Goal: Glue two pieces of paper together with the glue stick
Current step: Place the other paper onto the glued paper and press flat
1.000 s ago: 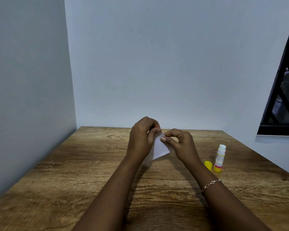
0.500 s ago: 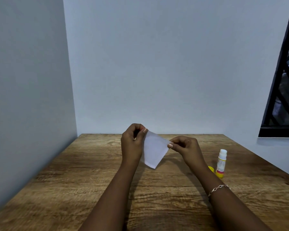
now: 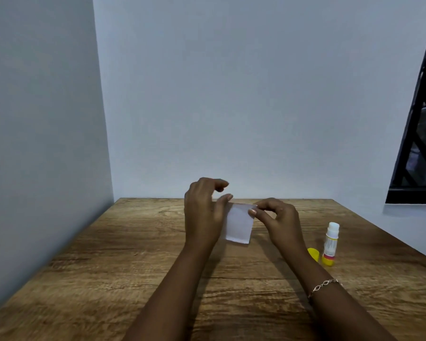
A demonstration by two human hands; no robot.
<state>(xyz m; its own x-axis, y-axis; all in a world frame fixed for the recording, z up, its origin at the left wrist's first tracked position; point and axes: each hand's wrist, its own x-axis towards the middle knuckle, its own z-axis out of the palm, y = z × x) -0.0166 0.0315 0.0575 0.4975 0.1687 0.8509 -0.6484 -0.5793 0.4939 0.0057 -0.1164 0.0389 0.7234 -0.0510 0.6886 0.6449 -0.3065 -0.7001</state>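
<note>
A small white paper (image 3: 239,223) hangs above the wooden table (image 3: 123,262), held up between both hands. My right hand (image 3: 279,221) pinches its top right corner between thumb and forefinger. My left hand (image 3: 204,212) is at the paper's left edge, the thumb touching its top left corner and the other fingers spread and lifted. Whether the paper is one sheet or two pressed together I cannot tell. The uncapped glue stick (image 3: 330,243), white with a yellow base, stands upright on the table to the right of my right wrist. Its yellow cap (image 3: 313,254) lies just left of it.
The table sits in a corner, with a grey wall on the left and another right behind its far edge. A black window grille (image 3: 418,134) is at the right. My right wrist carries a thin bracelet (image 3: 324,286).
The paper has turned from a tilted diamond to hanging square. My left hand has loosened its pinch and spread its fingers. Both hands stay raised above the table.
</note>
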